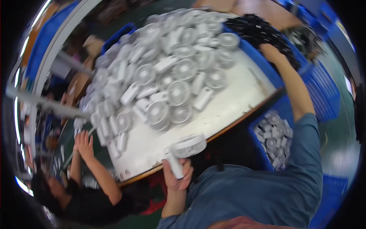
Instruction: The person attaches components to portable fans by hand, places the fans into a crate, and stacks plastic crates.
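Observation:
My left hand (177,176) is wrapped round the handle of a white handheld fan (189,145), near the front edge of the white table (236,103). The fan's round head points to the right. At the upper right, my right hand (270,52) reaches to a blue bin (263,65) of black parts (257,32). Its fingertips are hidden among the black parts, so what they hold, if anything, does not show. A large heap of white fans (179,68) covers much of the table's far and left side.
A co-worker (91,194) in black is at the lower left, hands raised beside the table. A blue crate of small white fans (272,137) stands below the table's right edge. An empty blue basket (322,91) is at the far right. A metal frame (49,105) crosses the left.

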Demonstrator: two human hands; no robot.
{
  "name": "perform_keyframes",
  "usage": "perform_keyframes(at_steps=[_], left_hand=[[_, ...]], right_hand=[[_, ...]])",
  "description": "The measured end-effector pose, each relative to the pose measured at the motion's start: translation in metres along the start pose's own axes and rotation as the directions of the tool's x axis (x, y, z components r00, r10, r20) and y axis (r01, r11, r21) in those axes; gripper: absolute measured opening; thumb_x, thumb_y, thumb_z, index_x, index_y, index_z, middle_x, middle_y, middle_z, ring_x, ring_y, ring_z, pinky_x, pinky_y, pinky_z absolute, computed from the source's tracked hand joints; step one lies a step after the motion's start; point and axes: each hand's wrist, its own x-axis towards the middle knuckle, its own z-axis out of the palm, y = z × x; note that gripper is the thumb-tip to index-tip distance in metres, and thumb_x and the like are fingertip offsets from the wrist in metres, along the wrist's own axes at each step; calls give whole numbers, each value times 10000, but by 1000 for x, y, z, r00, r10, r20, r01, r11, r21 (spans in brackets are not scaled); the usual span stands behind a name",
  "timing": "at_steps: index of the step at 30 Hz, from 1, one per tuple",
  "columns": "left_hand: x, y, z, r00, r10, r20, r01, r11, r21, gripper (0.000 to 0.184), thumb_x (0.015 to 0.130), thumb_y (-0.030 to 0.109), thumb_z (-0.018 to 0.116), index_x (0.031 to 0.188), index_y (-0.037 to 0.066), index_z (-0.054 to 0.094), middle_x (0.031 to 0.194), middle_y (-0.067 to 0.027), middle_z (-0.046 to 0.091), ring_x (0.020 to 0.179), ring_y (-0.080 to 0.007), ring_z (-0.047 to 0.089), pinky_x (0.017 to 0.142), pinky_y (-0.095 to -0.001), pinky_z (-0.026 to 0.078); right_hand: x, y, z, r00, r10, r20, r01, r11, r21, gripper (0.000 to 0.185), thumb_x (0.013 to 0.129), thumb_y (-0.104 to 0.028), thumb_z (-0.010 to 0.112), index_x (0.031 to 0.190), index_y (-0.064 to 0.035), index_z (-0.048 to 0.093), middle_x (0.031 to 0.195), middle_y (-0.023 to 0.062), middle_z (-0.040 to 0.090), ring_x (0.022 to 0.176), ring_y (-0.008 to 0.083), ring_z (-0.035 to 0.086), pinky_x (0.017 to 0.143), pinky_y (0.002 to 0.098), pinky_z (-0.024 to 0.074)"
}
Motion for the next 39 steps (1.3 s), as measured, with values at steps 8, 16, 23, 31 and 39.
perform_keyframes(at_steps=[8, 16, 23, 31, 39], left_hand=[[-3, -1, 0, 993, 99, 65, -97, 995, -36, 431, 919, 343, 686, 1191, 33, 561, 1068, -80, 585, 946, -202, 517, 680, -309, 468], [18, -1, 10, 925, 7, 380, -4, 1000, -8, 467, 809, 94, 750, 1227, 68, 543, 1048, -41, 494, 1055, -225, 466, 799, -392, 514], [40, 1, 5, 886, 355, 299, -393, 233, 889, 265, 818, 12, 748, 1051, 17, 622, 977, -57, 615, 868, -162, 616, 752, -290, 502], [31, -1, 12, 941, 335, -39, -123, 448, 885, 229, 834, 8, 672, 1056, -8, 618, 905, -65, 632, 779, -135, 619, 639, -287, 517], [25, 2, 9, 991, -95, 92, 18, 785, 619, 387, 939, 298, 667, 1129, -23, 563, 925, -108, 616, 801, -172, 638, 485, -273, 539]], right_hand=[[9, 21, -1, 975, -29, -218, 20, 999, -42, 162, 811, -18, 532, 963, 16, 575, 914, 276, 639, 969, 447, 624, 831, 500, 491], [-117, -204, -89, 964, -187, -188, 265, 633, 727, 211, 878, 60, 556, 1062, 10, 646, 871, 91, 646, 785, 133, 597, 723, 280, 479], [-217, -330, -62, 843, -490, -222, 445, 405, 798, 252, 822, 21, 634, 1074, 18, 632, 865, 133, 658, 744, 261, 669, 682, 344, 538], [-216, -329, -60, 772, -574, 271, -370, -61, 927, 225, 917, -104, 691, 1075, 53, 656, 902, 78, 683, 693, 100, 642, 607, 244, 535], [-187, -350, -90, 633, -627, -453, 695, 203, 690, 356, 791, -77, 767, 1129, -30, 668, 1009, 117, 620, 871, 268, 630, 724, 357, 528]])
